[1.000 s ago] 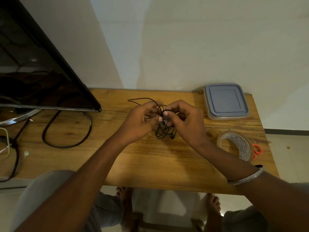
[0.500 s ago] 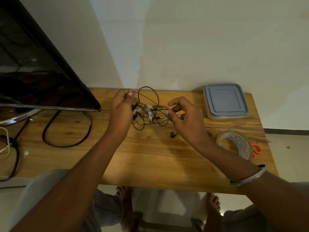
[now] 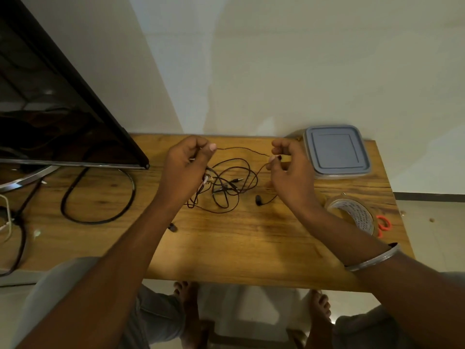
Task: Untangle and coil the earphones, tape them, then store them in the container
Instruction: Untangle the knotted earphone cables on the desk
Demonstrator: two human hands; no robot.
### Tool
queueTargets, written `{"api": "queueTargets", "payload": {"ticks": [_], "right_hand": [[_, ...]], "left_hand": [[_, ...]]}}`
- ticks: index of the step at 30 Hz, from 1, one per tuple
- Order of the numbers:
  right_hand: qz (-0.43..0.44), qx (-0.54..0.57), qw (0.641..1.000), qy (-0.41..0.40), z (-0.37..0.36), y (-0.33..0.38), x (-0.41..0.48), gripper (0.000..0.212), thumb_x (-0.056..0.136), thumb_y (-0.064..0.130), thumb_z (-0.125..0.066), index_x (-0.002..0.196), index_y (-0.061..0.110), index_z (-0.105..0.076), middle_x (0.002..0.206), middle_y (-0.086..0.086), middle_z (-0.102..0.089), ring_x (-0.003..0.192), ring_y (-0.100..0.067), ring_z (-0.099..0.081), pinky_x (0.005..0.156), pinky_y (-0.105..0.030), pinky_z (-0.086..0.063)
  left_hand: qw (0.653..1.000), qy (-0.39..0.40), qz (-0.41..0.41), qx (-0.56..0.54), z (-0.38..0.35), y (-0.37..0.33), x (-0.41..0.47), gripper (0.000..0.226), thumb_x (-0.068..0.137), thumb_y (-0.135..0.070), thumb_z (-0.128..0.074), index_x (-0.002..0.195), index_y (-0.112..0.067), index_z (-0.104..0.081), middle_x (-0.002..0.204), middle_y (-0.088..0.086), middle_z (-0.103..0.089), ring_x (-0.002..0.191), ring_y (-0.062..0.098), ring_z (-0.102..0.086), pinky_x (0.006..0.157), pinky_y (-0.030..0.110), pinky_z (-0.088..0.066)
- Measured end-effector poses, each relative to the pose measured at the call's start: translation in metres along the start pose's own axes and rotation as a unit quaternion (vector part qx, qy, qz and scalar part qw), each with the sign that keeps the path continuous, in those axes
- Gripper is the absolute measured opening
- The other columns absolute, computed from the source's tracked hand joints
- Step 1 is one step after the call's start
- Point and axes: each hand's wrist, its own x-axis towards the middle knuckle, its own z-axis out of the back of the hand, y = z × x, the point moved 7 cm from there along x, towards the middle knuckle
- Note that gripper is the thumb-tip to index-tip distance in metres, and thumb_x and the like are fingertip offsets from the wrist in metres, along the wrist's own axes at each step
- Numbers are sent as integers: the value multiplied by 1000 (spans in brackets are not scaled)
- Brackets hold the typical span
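Earphones point(image 3: 227, 183) lie in a loose black tangle on the wooden tabletop point(image 3: 251, 248), with part of the cord lifted between 2 hands. Nearest the front edge, 1 earbud point(image 3: 172, 227) rests alone on the wood beside the left forearm. A silver bangle point(image 3: 372, 258) circles the right wrist. Farther in, a second earbud point(image 3: 258, 199) lies just right of the tangle, and the jack plug point(image 3: 236, 180) shows inside the loops. To the right, a roll of clear tape point(image 3: 352, 217) stands tilted near the tabletop's edge, with orange scissor handles point(image 3: 384, 224) just behind it. The left hand point(image 3: 185, 172) pinches the cord between thumb and fingertips, and the right hand point(image 3: 289, 170) pinches it the same way, a thin reddish stretch running nearly taut between them above the tangle. Beyond the right hand, the container point(image 3: 337, 151) sits at the back corner with its grey lid on. At far left stand a dark television screen point(image 3: 55, 109) and a thick black cable point(image 3: 100, 217) looped on the wood.
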Motion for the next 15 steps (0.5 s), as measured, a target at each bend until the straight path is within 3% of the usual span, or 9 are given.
{"api": "queueTargets", "payload": {"ticks": [3,5,8,10,12,13,15], "right_hand": [[72,-134,988,26,-6,10,-7,39,95,14,-62,133,18,-54,135,1,-51,122,-15,-54,96,-29,-52],[135,-184,973,22,-8,22,-14,36,95,17,-61,130,18,-57,139,-1,-49,128,-14,-47,98,-26,-47],[196,-111,968,106,-23,39,-24,22,100,25,-58,119,16,-67,121,3,-65,114,-11,-57,90,-27,-49],[149,-30,964,217,-39,41,-33,24,101,31,-57,113,15,-71,106,6,-72,99,-5,-65,79,-27,-53],[117,-16,954,275,-51,36,-42,23,99,33,-61,105,15,-73,94,4,-74,86,-9,-67,71,-35,-55],[123,-26,954,273,-52,34,-44,20,98,31,-63,100,14,-73,89,2,-73,81,-12,-67,69,-39,-54],[142,-22,960,238,-48,32,-40,17,97,23,-64,92,10,-73,83,0,-72,76,-13,-65,66,-40,-51]], "left_hand": [[983,-13,117,-142,-1,13,0,17,101,-22,-54,90,-12,-61,64,0,-48,46,7,-40,41,19,-38],[959,-10,183,-218,-4,21,-2,18,102,-25,-53,88,-15,-58,64,-2,-49,42,9,-35,42,21,-35],[901,2,254,-353,-16,25,-6,19,103,-28,-49,88,-17,-55,63,-4,-54,38,8,-36,43,22,-39],[849,7,291,-441,-22,25,-9,22,104,-28,-47,86,-19,-54,65,-5,-56,36,6,-37,41,20,-41],[808,20,296,-509,-24,25,-9,26,106,-28,-42,84,-19,-53,65,-7,-54,36,5,-37,40,20,-41],[805,21,291,-517,-23,26,-7,26,106,-29,-41,85,-19,-53,67,-7,-53,37,5,-38,41,20,-40],[844,-3,279,-458,-16,30,-3,22,105,-34,-44,92,-19,-54,76,-4,-57,43,7,-41,44,22,-41]]}}
